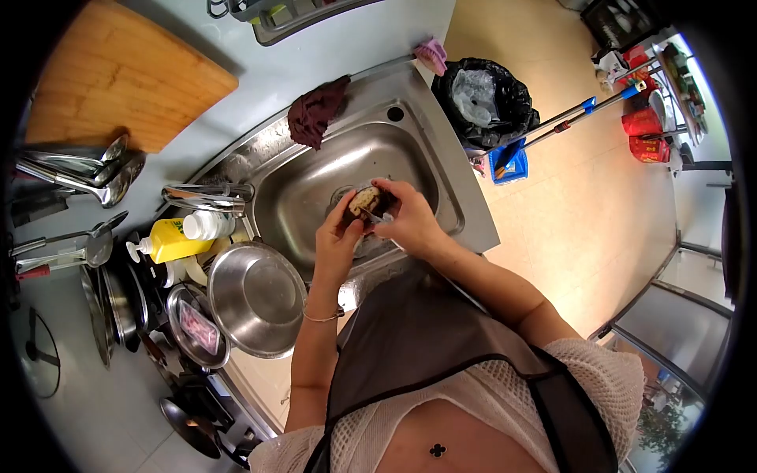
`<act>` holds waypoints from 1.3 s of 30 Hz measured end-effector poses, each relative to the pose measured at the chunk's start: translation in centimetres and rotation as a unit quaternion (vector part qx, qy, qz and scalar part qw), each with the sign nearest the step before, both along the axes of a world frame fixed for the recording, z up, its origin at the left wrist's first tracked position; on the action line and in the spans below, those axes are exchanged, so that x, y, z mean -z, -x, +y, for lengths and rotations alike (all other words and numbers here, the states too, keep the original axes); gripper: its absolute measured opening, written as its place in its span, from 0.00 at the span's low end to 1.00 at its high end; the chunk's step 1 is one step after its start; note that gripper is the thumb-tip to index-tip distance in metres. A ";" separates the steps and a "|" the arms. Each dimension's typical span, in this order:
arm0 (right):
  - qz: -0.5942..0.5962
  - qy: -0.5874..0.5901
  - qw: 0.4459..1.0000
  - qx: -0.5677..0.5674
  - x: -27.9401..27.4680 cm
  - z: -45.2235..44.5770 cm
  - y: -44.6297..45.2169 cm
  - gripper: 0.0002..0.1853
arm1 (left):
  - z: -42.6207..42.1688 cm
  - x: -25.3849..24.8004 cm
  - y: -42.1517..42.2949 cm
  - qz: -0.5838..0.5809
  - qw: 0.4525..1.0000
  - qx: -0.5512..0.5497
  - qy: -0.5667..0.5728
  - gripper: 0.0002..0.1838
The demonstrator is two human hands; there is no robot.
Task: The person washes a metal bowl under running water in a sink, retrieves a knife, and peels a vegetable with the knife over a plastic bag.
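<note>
Over the steel sink (292,201), both of my hands meet around a small dark item with a pale, cream-coloured face (364,202). My left hand (341,236) grips it from the left side, fingers curled. On its right side my right hand (408,217) has thumb and fingers closed around its edge. A thin bit of something shows between the fingertips, too small to name. Partly hidden under the hands, something clear or shiny lies in the basin.
A steel bowl (259,299), a yellow pump bottle (169,240) and the faucet (206,197) are left of the sink. A dark cloth (317,114) hangs at its back edge. The black-lined bin (505,98) stands on the right.
</note>
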State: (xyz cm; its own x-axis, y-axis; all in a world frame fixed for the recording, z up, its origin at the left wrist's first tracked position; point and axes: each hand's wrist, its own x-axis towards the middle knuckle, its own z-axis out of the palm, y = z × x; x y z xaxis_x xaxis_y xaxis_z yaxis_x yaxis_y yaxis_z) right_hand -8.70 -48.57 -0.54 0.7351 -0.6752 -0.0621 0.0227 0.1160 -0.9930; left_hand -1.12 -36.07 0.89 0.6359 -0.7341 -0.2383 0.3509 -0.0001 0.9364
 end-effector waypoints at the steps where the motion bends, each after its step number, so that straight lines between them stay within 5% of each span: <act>1: 0.027 -0.098 0.991 -0.092 -0.4 -2.0 0.4 0.29 | 0.0 -0.2 0.1 0.001 1.000 0.001 0.000 0.21; 3: 0.048 -0.180 0.963 -0.194 -1.9 -3.2 0.6 0.33 | 0.0 -0.8 0.2 0.092 0.993 -0.038 0.062 0.21; 6: 0.021 -0.173 0.979 -0.108 -2.1 -1.1 0.3 0.31 | -0.3 0.4 0.0 0.010 0.999 -0.024 0.024 0.21; 7: -0.047 -0.031 0.998 -0.014 1.9 0.9 -0.2 0.31 | -0.4 0.4 0.1 0.011 0.999 -0.022 0.024 0.21; 10: 0.016 0.085 0.995 -0.055 -0.7 -0.3 0.1 0.30 | -0.8 -0.2 0.1 -0.009 1.000 -0.011 0.009 0.22; 12: 0.026 -0.148 0.979 -0.138 -2.6 -2.6 0.3 0.25 | -0.5 -1.0 0.3 0.132 0.986 -0.041 0.091 0.21; 15: 0.030 -0.176 0.975 -0.133 -2.3 -1.9 0.1 0.25 | -0.4 -0.5 0.3 0.090 0.992 -0.048 0.070 0.22; 16: 0.005 -0.097 0.993 -0.069 -0.8 -0.3 -0.3 0.25 | -0.5 -0.4 0.2 0.090 0.992 -0.049 0.070 0.22; 18: -0.019 -0.017 1.000 -0.001 -0.9 0.5 -0.5 0.24 | -0.7 -0.5 0.3 -0.133 0.990 -0.007 -0.039 0.22; 22: 0.026 -0.185 0.976 -0.108 -3.4 -2.4 0.1 0.22 | 0.0 -0.7 0.2 -0.065 0.998 -0.010 0.008 0.21; 25: 0.027 -0.180 0.972 -0.150 -1.6 -1.8 0.2 0.25 | 0.1 -0.5 0.5 0.059 0.996 -0.043 0.043 0.22; 28: -0.005 -0.112 0.987 -0.116 -1.3 0.1 0.2 0.31 | -0.3 0.2 0.7 0.065 0.994 -0.077 0.034 0.21; 30: 0.081 0.116 0.982 -0.129 -2.1 0.7 0.4 0.36 | -0.2 0.5 0.6 0.014 0.999 -0.048 0.001 0.24; 35: 0.037 0.061 0.987 -0.141 -1.6 -0.3 0.7 0.37 | 0.8 -0.5 0.5 0.014 1.000 0.004 0.022 0.24; 37: 0.056 -0.163 0.959 -0.224 -2.3 -1.9 0.7 0.37 | 1.0 -0.7 0.4 0.023 0.999 0.014 0.030 0.24; 39: 0.061 -0.193 0.955 -0.217 -2.0 -2.6 0.7 0.36 | 1.0 -0.6 0.3 0.073 0.996 0.002 0.047 0.23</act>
